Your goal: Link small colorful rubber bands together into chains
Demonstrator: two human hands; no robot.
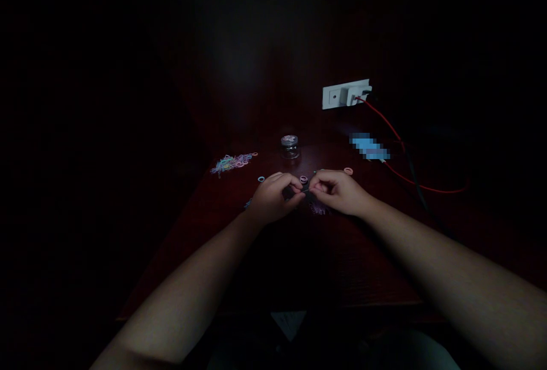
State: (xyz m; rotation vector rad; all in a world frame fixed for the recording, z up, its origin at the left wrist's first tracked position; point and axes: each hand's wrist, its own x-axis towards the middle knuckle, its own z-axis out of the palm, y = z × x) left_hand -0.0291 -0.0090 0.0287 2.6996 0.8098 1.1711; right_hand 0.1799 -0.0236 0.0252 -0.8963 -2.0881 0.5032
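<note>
My left hand (276, 196) and my right hand (339, 192) meet above the dark red table, thumbs and fingers pinched. Stretched between their fingertips is a thin pale elastic band (305, 190), mostly hidden by the fingers. Just beyond it lies a pink elastic band (303, 179). Purple elastic bands (318, 208) are heaped below my right fingers, and an orange elastic band (348, 171) rests behind that hand. On the left side, a blue elastic band (261, 179) sits close behind my left hand.
A multicoloured pile of elastic bands (233, 163) lies at the back left. Behind my hands stands a clear lidded jar (289, 146). At the right are a blurred-out blue object (370, 146) and a red cable (395, 173) running to a wall socket (334, 96). The room is very dark.
</note>
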